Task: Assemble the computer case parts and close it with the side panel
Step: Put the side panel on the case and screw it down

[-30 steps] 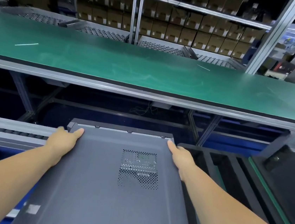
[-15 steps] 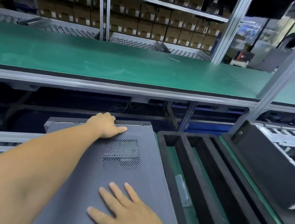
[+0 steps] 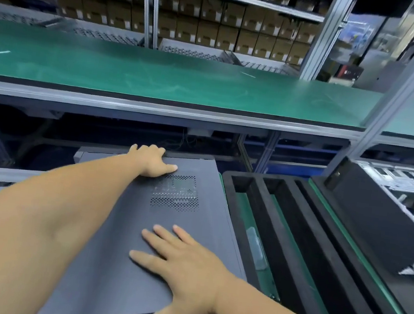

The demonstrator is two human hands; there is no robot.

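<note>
Both forearms are bare to the frame's edge, and the hands (image 3: 183,265) carry no gloves, rings or watch.

Dark grey sheet-metal side panel (image 3: 119,237) lies flat on top of the grey metal computer case (image 3: 82,154), covering it. Perforated vent patch sits toward its far end. Case's far edge shows just beyond the panel's far rim.

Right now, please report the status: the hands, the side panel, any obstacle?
Left hand grips the far edge of the side panel. Right hand lies flat on it, fingers spread. Panel lies flat on the case. Nothing on top of the panel.
</note>
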